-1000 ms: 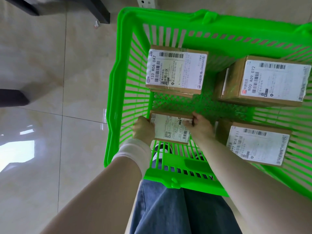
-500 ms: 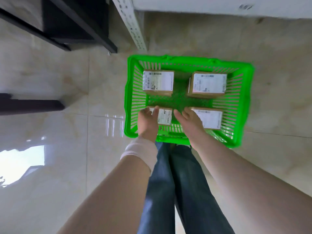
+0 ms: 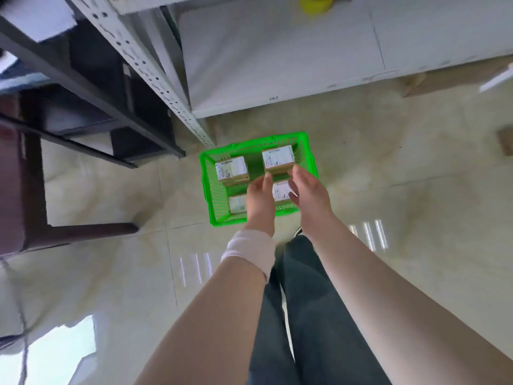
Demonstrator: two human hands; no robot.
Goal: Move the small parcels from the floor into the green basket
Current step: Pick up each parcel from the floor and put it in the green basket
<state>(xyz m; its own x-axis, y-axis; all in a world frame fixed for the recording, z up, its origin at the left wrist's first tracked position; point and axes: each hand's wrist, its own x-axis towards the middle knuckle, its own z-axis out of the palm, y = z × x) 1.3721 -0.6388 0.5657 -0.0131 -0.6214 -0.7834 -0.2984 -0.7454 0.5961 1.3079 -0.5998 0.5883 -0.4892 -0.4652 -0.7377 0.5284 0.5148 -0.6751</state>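
The green basket (image 3: 206,173) stands on the tiled floor in front of me. Several small cardboard parcels with white labels lie inside it: one at the far left (image 3: 231,169), one at the far right (image 3: 278,159), one at the near left (image 3: 237,204) and one at the near right (image 3: 281,191), partly hidden by my hands. My left hand (image 3: 258,201), with a white band on the wrist, hovers above the basket, fingers apart and empty. My right hand (image 3: 306,190) is beside it, also open and holding nothing.
A grey metal shelf upright (image 3: 144,65) and a white lower shelf board (image 3: 277,65) rise behind the basket. A dark table frame (image 3: 91,107) and a dark wooden leg (image 3: 83,232) stand to the left. A cardboard piece (image 3: 505,140) lies at far right.
Both hands let go of the near-left parcel, which now lies in the basket, and rose away from it. The view pulled back and up, so the basket looks much smaller.
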